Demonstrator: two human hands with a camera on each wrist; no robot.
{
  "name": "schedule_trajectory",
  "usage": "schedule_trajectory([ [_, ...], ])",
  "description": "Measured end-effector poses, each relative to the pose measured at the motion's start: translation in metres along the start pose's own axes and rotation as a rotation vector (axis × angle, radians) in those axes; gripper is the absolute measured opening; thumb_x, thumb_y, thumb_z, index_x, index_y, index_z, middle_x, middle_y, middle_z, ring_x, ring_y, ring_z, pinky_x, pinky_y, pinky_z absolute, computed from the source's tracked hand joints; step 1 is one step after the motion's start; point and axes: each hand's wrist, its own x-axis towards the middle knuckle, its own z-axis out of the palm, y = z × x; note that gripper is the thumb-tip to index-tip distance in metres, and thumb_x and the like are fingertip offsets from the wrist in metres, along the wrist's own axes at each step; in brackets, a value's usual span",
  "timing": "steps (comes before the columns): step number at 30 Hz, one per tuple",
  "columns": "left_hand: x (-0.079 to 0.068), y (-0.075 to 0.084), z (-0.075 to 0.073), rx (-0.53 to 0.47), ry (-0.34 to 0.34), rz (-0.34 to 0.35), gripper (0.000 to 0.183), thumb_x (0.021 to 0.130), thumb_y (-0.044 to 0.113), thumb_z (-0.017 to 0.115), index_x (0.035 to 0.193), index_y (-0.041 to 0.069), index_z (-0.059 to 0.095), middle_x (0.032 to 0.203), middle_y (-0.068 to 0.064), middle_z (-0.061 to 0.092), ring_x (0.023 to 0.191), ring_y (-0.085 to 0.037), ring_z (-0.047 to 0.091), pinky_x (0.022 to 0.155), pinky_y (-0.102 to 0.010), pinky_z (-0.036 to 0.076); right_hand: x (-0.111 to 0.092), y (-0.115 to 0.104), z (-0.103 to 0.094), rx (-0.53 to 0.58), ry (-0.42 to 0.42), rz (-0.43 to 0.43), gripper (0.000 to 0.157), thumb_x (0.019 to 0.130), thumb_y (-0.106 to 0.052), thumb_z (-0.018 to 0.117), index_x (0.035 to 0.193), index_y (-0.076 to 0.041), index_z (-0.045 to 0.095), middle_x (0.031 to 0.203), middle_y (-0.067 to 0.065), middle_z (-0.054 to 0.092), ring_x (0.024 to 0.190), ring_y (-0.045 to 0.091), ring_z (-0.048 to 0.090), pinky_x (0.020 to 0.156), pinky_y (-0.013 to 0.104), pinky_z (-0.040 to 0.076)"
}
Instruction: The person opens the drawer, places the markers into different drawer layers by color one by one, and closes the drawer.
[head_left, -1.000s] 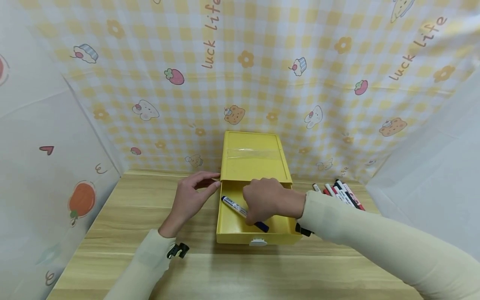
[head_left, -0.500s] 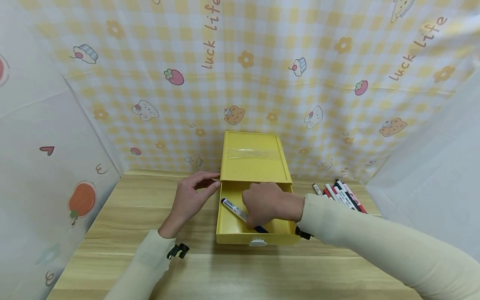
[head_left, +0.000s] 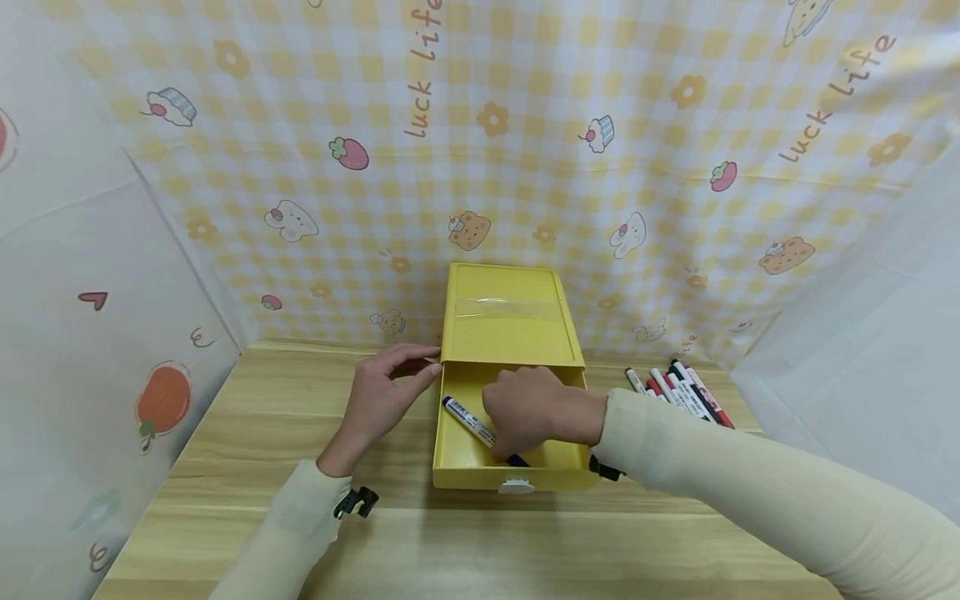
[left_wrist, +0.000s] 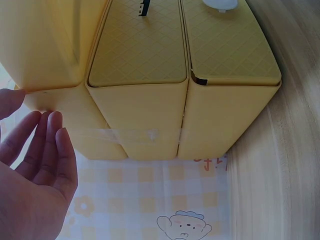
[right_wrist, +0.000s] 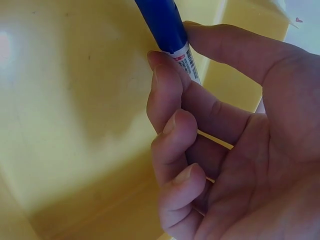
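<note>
A yellow drawer cabinet (head_left: 513,321) stands against the patterned cloth, and its top drawer (head_left: 517,477) is pulled out. Inside that drawer, my right hand (head_left: 528,412) pinches a white marker (head_left: 468,419) with a blue cap between thumb and index finger. The right wrist view shows the blue cap (right_wrist: 162,22) just beyond the fingertips, above the drawer floor (right_wrist: 60,125); whether the marker touches the floor I cannot tell. My left hand (head_left: 380,396) rests at the cabinet's left side, thumb near the drawer's edge. In the left wrist view its fingers (left_wrist: 50,150) are extended along the side wall.
Several loose markers (head_left: 686,390), with black, red and white parts, lie on the wooden table (head_left: 360,550) to the right of the cabinet. Two lower drawers (left_wrist: 137,45) are closed. Clear tape (head_left: 510,307) crosses the cabinet top.
My right hand has sunk slightly lower into the drawer with the marker, and the cap end is now more hidden. The left hand stays where it was.
</note>
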Motion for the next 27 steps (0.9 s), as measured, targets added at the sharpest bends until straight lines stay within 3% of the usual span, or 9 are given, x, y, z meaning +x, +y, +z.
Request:
schedule_trajectory([
  [4, 0.0, 0.0, 0.0, 0.001, -0.001, 0.004, 0.02, 0.099, 0.006, 0.084, 0.119, 0.004, 0.084, 0.113, -0.008, 0.081, 0.098, -0.025, 0.078, 0.09, -0.035, 0.065, -0.011, -0.007, -0.01, 0.0, 0.014, 0.004, 0.041, 0.09, -0.039, 0.087, 0.067, -0.02, 0.059, 0.06, -0.006, 0.049, 0.05, 0.01, 0.045, 0.044, 0.028, 0.036],
  [6, 0.0, 0.001, 0.0, 0.003, -0.001, 0.01, 0.02, 0.099, 0.006, 0.084, 0.119, 0.004, 0.083, 0.112, -0.01, 0.081, 0.098, -0.025, 0.078, 0.09, -0.035, 0.065, -0.022, -0.015, -0.024, 0.021, -0.006, 0.027, 0.045, 0.092, -0.039, 0.088, 0.063, -0.02, 0.059, 0.057, -0.006, 0.047, 0.05, 0.01, 0.043, 0.045, 0.027, 0.036],
  [11, 0.0, 0.0, 0.0, 0.004, 0.004, 0.023, 0.02, 0.098, 0.004, 0.084, 0.118, 0.003, 0.083, 0.112, -0.012, 0.081, 0.097, -0.025, 0.078, 0.089, -0.031, 0.065, -0.029, -0.012, -0.031, 0.084, 0.019, 0.027, 0.053, 0.091, -0.04, 0.09, 0.056, -0.021, 0.056, 0.055, -0.008, 0.043, 0.05, 0.01, 0.039, 0.045, 0.026, 0.031],
  [16, 0.0, -0.001, 0.0, 0.001, 0.004, 0.022, 0.021, 0.098, 0.004, 0.084, 0.118, 0.003, 0.083, 0.112, -0.01, 0.081, 0.097, -0.025, 0.078, 0.089, -0.033, 0.065, -0.04, 0.007, -0.037, 0.207, 0.094, -0.02, 0.045, 0.092, -0.035, 0.09, 0.057, -0.025, 0.063, 0.054, -0.013, 0.048, 0.053, 0.008, 0.043, 0.046, 0.025, 0.032],
  [22, 0.0, -0.002, 0.001, 0.002, 0.003, 0.028, 0.019, 0.099, 0.005, 0.084, 0.118, 0.004, 0.083, 0.112, -0.008, 0.082, 0.097, -0.024, 0.078, 0.088, -0.034, 0.066, -0.055, 0.039, -0.038, 0.345, 0.201, -0.115, 0.025, 0.094, -0.027, 0.086, 0.072, -0.023, 0.075, 0.065, -0.014, 0.063, 0.058, 0.007, 0.053, 0.055, 0.025, 0.045],
  [27, 0.0, -0.002, 0.001, 0.005, 0.006, 0.032, 0.021, 0.098, 0.003, 0.084, 0.118, 0.003, 0.083, 0.112, -0.008, 0.082, 0.097, -0.022, 0.078, 0.088, -0.028, 0.064, -0.068, 0.067, -0.033, 0.443, 0.249, -0.111, 0.019, 0.096, -0.027, 0.086, 0.081, -0.019, 0.078, 0.074, -0.012, 0.068, 0.062, 0.008, 0.058, 0.061, 0.029, 0.051],
])
